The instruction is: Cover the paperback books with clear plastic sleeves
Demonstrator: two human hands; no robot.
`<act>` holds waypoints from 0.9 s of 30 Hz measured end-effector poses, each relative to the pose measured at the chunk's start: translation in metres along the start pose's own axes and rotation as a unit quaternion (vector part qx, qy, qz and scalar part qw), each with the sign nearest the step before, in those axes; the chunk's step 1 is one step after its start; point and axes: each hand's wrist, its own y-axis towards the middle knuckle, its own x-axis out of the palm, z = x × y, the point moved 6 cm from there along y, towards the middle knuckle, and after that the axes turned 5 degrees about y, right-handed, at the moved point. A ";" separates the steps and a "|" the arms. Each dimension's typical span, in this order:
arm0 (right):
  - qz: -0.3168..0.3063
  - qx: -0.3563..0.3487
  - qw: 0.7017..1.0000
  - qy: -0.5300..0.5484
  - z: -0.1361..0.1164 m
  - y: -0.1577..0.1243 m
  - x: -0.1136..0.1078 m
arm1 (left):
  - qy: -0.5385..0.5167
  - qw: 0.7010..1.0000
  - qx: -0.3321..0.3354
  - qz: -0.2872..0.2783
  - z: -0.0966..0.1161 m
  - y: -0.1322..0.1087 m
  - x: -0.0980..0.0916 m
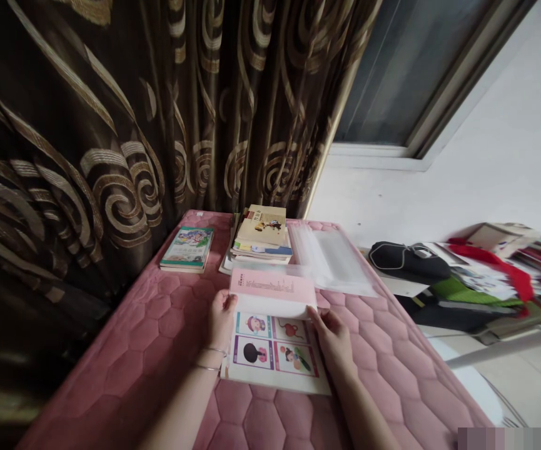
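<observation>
A picture book (274,375) lies before me on the pink quilted surface, its lower part showing four cartoon pictures in coloured frames. A pink printed flap (273,284) with a white inner strip stands folded along its far side, and a clear plastic edge shows beyond it. My left hand (223,312), with two thin bracelets at the wrist, is closed on the left edge near the fold. On the opposite side, my right hand (333,337) pinches the right edge between thumb and fingers.
Behind the book is a stack of books (263,231); another small pile with a green cover (187,247) sits left. Clear plastic sleeves (340,259) lie right of the stack. A cluttered side table holds a black case (406,261) and red cloth (500,262). Patterned curtains (232,112) hang behind.
</observation>
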 end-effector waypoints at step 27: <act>-0.031 -0.003 0.998 0.048 0.003 0.007 0.002 | -0.026 0.999 0.003 -0.047 0.009 -0.007 0.006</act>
